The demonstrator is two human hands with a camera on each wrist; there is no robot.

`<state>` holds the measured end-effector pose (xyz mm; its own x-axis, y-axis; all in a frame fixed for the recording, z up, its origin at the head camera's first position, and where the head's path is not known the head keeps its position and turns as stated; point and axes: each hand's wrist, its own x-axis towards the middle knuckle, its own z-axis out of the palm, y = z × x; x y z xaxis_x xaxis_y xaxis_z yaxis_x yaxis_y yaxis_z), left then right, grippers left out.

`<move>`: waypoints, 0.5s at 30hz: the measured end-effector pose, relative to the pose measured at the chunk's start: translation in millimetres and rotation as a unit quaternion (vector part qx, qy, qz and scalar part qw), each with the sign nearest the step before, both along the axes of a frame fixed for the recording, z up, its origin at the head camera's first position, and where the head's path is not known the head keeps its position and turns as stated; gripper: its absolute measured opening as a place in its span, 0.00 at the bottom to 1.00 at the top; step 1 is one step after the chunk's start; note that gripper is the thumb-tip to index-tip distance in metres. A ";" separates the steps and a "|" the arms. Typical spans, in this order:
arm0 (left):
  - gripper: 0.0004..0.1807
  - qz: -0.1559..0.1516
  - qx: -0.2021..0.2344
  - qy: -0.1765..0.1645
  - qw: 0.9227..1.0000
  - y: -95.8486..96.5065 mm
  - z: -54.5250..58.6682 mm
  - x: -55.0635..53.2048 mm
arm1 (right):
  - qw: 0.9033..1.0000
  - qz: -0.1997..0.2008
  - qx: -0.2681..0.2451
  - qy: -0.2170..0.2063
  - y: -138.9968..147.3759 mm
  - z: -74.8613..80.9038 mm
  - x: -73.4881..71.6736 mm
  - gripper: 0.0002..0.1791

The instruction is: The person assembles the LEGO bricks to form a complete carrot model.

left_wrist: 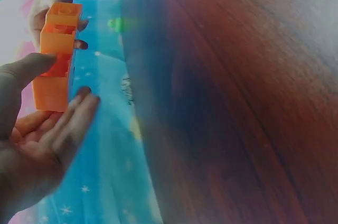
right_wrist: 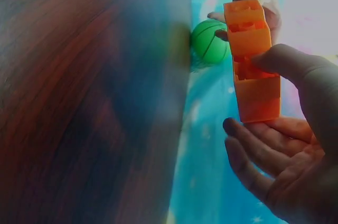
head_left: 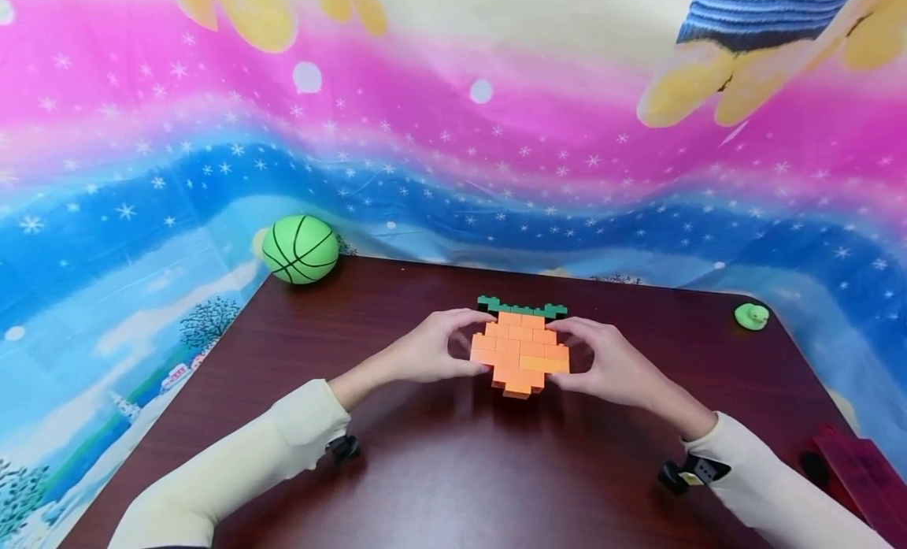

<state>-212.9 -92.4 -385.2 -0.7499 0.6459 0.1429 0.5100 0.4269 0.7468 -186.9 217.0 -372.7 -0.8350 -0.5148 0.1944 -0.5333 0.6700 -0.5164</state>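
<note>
Between both hands is a carrot-shaped build of orange toy bricks [head_left: 520,348] with a green brick top [head_left: 524,309], its narrow end toward the person. My left hand [head_left: 428,348] grips its left side, thumb at the lower step and fingers near the top. On the opposite side my right hand [head_left: 612,360] holds it the same way. In the left wrist view, the left thumb [left_wrist: 34,68] presses into a notch of the orange bricks [left_wrist: 55,42]. The right wrist view shows the right thumb [right_wrist: 285,60] likewise on the orange bricks [right_wrist: 256,97].
A green ball with black lines [head_left: 301,250] sits at the far left corner of the dark brown table [head_left: 425,478]. A small green toy duck [head_left: 751,317] is at the far right corner. At the right edge lies a translucent red object [head_left: 864,478]. A printed cloth [head_left: 439,163] hangs behind.
</note>
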 end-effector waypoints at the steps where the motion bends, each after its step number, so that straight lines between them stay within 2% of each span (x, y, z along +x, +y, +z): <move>1: 0.39 0.003 -0.022 0.001 1.000 1.7 -2.2 -2.2 | 1.000 0.000 0.014 0.001 0.4 -2.7 -2.7 0.38; 3: 0.39 0.008 -0.076 0.011 0.997 5.6 -6.9 -7.0 | 0.999 0.000 0.032 -0.008 1.2 -8.2 -7.9 0.38; 7: 0.39 0.006 -0.168 0.032 0.985 13.6 -14.9 -16.3 | 0.998 -0.001 0.049 -0.041 3.0 -21.4 -19.0 0.38; 12: 0.38 -0.004 -0.203 0.019 0.979 21.3 -21.2 -24.4 | 0.994 -0.009 0.051 -0.092 5.9 -40.0 -29.8 0.39; 15: 0.39 -0.002 -0.229 0.012 0.973 25.9 -24.2 -26.3 | 0.993 -0.007 0.053 -0.109 6.8 -49.8 -32.2 0.39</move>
<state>-239.1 -66.5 -409.5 -0.7469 0.6493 -0.1434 0.5276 0.7099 0.4666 -219.1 223.8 -422.5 -0.8583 -0.5110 -0.0474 -0.4067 0.7337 -0.5444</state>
